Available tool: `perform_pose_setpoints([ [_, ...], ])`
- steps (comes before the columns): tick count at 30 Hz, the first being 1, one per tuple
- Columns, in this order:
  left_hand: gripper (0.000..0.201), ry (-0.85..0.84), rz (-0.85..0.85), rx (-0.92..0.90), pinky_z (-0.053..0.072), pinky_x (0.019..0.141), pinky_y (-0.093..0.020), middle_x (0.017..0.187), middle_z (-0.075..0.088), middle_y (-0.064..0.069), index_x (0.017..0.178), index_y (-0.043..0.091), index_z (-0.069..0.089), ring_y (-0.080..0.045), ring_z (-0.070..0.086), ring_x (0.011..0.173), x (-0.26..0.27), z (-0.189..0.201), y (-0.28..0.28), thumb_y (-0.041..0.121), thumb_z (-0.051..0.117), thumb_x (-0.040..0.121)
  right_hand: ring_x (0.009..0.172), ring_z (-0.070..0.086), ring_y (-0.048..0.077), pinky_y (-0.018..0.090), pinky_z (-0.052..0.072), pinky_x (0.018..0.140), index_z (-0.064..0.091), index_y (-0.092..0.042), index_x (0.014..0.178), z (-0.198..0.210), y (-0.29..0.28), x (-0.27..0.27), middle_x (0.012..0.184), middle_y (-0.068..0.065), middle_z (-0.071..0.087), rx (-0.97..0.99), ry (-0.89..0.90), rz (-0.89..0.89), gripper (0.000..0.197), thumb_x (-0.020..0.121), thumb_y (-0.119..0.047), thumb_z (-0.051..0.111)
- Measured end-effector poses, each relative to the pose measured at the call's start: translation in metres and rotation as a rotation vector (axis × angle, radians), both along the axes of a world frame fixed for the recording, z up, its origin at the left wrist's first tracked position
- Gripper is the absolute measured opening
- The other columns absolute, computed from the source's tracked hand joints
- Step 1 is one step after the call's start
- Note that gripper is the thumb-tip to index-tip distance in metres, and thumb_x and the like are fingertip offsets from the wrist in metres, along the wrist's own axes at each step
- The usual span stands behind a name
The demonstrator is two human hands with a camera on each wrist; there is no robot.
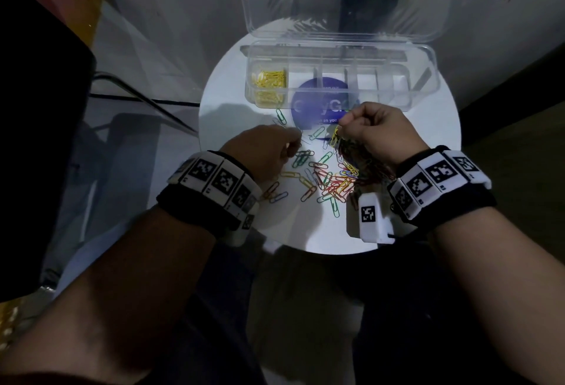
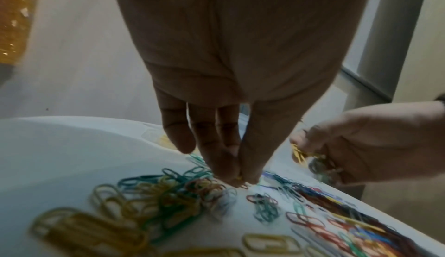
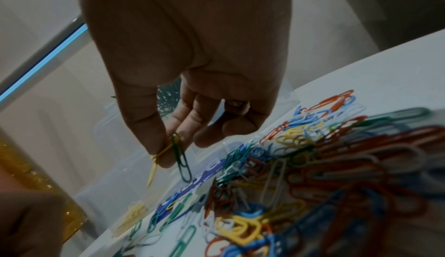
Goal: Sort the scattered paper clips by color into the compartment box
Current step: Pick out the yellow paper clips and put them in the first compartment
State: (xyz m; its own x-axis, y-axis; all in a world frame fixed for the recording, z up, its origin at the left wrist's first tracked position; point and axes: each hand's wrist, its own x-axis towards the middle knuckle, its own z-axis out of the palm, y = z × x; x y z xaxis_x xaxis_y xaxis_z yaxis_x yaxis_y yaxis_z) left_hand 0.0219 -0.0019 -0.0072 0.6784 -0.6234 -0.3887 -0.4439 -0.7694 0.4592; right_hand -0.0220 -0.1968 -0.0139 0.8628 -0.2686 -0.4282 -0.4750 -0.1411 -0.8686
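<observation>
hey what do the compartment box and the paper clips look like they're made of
Compartment box: clear, glossy plastic, judging by the table and sticker showing through its walls.
Paper clips: thin bent wire, likely metal under a smooth coloured coating; the solid red, green, yellow and blue suggest it, though bare metal isn't visible.

Black wristbands [image 1: 452, 198] carry white blocks, apparently printed with square codes.

Blue round sticker [image 1: 318, 100] on bench, under clear box: partly readable, "G", then "as you"
Wristband tags [image 1: 440, 172]: square black-and-white codes, nothing readable
</observation>
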Motion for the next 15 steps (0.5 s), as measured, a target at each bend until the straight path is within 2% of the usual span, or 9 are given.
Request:
perform_pose_setpoints([
  [2, 0.018, 0.008, -0.028, 0.034, 0.044, 0.083, -0.033, 0.104, 0.059, -0.002, 0.088, 0.022, 0.06, -0.022, 0.055, 0.097, -0.0016, -0.0033, -0.0004, 0.008, 0.05, 0.086, 0.047, 0.052, 0.0, 0.013, 0.046, 0.053, 0.066, -0.018, 0.081, 0.0001, 0.0005, -0.0003, 0.053, -0.007, 0.062, 0.011, -0.045, 0.024, 0.023, 0.077, 0.004, 0.066],
  [4, 0.015, 0.004, -0.027, 0.084, 0.045, 0.088, -0.034, 0.112, 0.058, -0.003, 0.095, 0.02, 0.065, -0.023, 0.055, 0.104, -0.0023, -0.0073, -0.0002, 0.014, 0.053, 0.087, 0.057, 0.052, 0.003, 0.013, 0.046, 0.063, 0.069, -0.02, 0.092, 0.0003, 0.0013, -0.0008, 0.065, -0.003, 0.059, -0.019, -0.052, 0.065, 0.024, 0.079, 0.0, 0.067],
  [6, 0.013, -0.005, -0.025, 0.137, 0.043, 0.085, -0.031, 0.112, 0.057, -0.002, 0.097, 0.02, 0.063, -0.022, 0.055, 0.104, -0.0023, -0.0083, 0.0, 0.024, 0.062, 0.084, 0.06, 0.05, 0.006, 0.012, 0.045, 0.062, 0.07, -0.02, 0.089, 0.0003, 0.0018, -0.0016, 0.066, -0.002, 0.056, -0.053, -0.027, 0.074, 0.018, 0.08, -0.005, 0.068],
  [9, 0.021, -0.028, -0.041, 0.196, 0.038, 0.081, -0.028, 0.111, 0.056, 0.0, 0.097, 0.022, 0.061, -0.022, 0.055, 0.102, -0.0032, -0.0084, -0.0005, 0.031, 0.068, 0.079, 0.056, 0.052, 0.005, 0.011, 0.047, 0.056, 0.071, -0.018, 0.083, 0.0008, 0.0035, -0.0026, 0.066, -0.002, 0.06, -0.114, 0.001, 0.08, 0.01, 0.08, -0.008, 0.068],
  [13, 0.013, -0.094, -0.062, 0.222, 0.039, 0.088, -0.03, 0.109, 0.061, 0.002, 0.09, 0.025, 0.063, -0.021, 0.057, 0.103, -0.0074, -0.0065, -0.0051, 0.029, 0.068, 0.08, 0.051, 0.054, -0.007, 0.006, 0.045, 0.056, 0.072, -0.018, 0.081, -0.0005, 0.0032, -0.0028, 0.067, -0.009, 0.065, -0.181, 0.002, 0.063, 0.01, 0.078, -0.009, 0.068],
  [15, 0.006, -0.09, -0.065, 0.232, 0.037, 0.09, -0.03, 0.107, 0.063, 0.002, 0.085, 0.025, 0.063, -0.021, 0.058, 0.102, -0.0083, -0.005, -0.0068, 0.026, 0.067, 0.081, 0.049, 0.053, -0.009, 0.007, 0.045, 0.058, 0.072, -0.018, 0.081, -0.0009, 0.002, -0.0026, 0.065, -0.009, 0.065, -0.171, 0.006, 0.048, 0.01, 0.077, -0.009, 0.069],
])
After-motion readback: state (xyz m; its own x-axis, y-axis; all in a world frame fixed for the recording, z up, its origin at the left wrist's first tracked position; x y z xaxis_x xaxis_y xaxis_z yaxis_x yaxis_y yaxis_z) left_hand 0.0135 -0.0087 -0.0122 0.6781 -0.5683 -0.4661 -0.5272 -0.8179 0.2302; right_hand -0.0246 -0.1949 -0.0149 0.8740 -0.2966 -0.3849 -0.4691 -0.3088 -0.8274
